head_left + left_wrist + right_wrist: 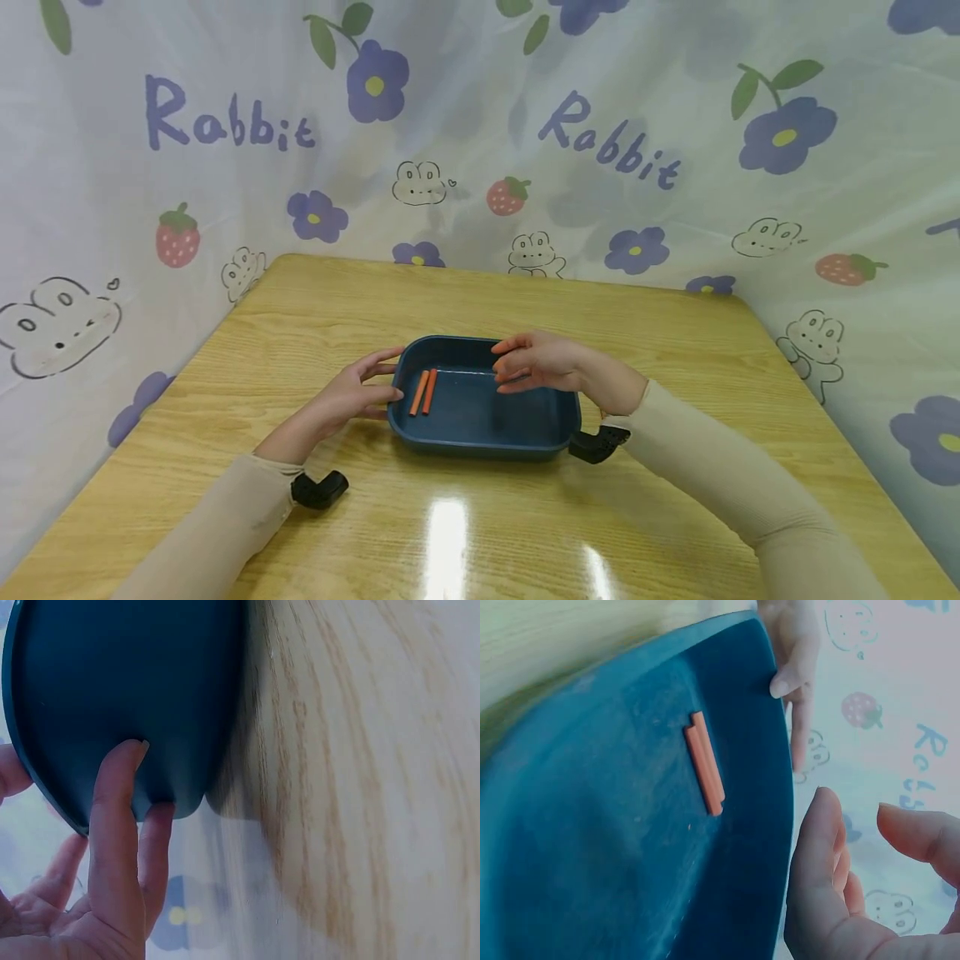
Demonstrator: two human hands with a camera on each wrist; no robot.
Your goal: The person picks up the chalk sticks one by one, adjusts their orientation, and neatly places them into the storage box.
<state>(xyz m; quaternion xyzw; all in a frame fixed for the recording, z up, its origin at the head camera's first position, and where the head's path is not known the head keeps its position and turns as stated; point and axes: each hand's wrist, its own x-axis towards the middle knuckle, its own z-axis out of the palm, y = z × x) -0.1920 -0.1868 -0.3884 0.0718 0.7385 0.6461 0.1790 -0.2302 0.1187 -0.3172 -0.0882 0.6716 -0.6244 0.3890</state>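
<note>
A dark blue rectangular tray (pixel 480 448) with rounded corners and raised walls stands on the table. Two short orange sticks (pixel 424 393) lie side by side on its floor, near the left end. My left hand (pixel 354 390) holds that end, thumb at the rim and fingers spread along the outer wall. In the left wrist view the fingers (pixel 116 825) press against the outside of the wall. Above the tray's right half hovers my right hand (pixel 543 363), its fingers loosely bent and nothing between thumb and fingertips. The right wrist view shows the orange sticks (pixel 705 765) lying parallel.
The wooden table (pixel 300 300) has a glossy top with bright reflections near its front. A white curtain (pixel 480 92) printed with flowers, rabbits and strawberries surrounds the back and sides. Black cameras (pixel 321 490) sit on both wrists.
</note>
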